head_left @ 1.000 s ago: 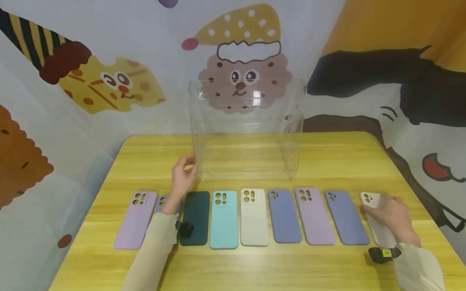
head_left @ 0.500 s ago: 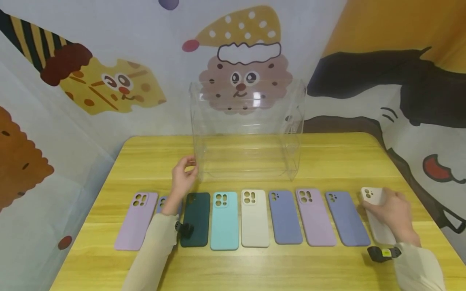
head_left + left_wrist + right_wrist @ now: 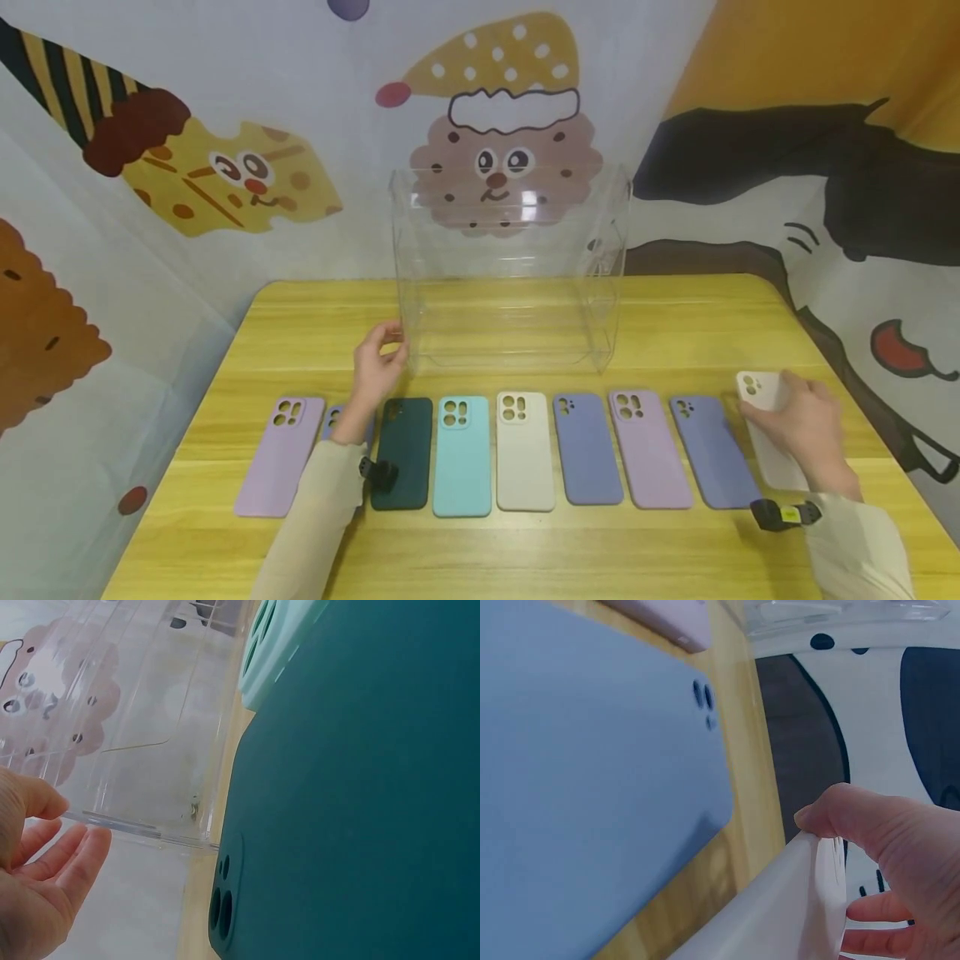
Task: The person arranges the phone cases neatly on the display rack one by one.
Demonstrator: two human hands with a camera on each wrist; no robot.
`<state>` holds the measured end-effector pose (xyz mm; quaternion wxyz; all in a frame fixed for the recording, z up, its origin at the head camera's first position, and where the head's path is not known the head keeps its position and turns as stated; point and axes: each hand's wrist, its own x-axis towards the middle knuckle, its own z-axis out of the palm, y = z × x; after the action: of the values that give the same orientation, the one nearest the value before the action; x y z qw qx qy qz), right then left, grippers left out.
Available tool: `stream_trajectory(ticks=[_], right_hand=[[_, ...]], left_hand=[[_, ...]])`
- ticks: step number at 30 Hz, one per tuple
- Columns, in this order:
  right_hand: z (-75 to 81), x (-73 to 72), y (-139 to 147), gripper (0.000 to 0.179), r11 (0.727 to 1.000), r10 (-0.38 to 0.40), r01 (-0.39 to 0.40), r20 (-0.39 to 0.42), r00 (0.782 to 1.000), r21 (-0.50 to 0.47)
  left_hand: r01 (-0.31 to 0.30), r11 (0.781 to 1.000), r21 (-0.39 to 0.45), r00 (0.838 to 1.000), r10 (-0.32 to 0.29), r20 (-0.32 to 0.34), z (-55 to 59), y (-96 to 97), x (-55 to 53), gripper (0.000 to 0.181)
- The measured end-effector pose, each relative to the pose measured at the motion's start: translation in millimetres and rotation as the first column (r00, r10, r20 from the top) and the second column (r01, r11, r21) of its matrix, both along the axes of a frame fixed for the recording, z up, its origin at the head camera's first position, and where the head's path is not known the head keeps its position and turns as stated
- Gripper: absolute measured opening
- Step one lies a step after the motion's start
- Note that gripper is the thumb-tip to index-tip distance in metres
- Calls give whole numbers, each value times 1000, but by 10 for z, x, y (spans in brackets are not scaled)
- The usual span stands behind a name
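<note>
The clear, boxy plastic rack (image 3: 517, 250) stood toward the back of the bench (image 3: 570, 550), and the off-white, rectangular phone case with rounded corners (image 3: 776, 467) was in front of it, well off to its right. The right hand (image 3: 813, 425) pinched that case between thumb and fingers; the left hand (image 3: 377, 360) had thumb and fingers curled about the rack's left edge, though how firmly could not be told. The likeliest trouble seemed a slip: the case looked smooth and thin, so a loose pinch might have let it twist or drop. Swung low toward the rack, it could have clipped the matte blue-violet phone case (image 3: 716, 454) lying just beside it, in front and to the rack's right. The rack looked light, so a bump, or an uneven pull from the left hand, might have skewed or tipped it.
</note>
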<state>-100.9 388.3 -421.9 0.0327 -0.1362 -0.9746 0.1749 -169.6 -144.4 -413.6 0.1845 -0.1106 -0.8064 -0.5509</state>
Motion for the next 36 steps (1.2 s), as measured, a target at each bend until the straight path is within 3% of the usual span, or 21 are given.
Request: stream_trajectory(ticks=[10,21,29,36], right_hand=[[112,-109,-127,90,999,41,-42,-89,995,-15],[238,-228,-311,84,996,81,-84,-146,986,-13],[353,-324,-493,86,993,97,-105,-136,986,-53],[468,-391,-684,83,988,125,-141,-200,972,-68]], left_hand=[[0,1000,1,1000,0,29,3,-9,2,28],[-9,1000,-13,1000,9,18,11,1,5,27],[-5,1000,-7,999,6,40,23,2,7,27],[0,1000,-18,999,1,39,24,3,8,28]])
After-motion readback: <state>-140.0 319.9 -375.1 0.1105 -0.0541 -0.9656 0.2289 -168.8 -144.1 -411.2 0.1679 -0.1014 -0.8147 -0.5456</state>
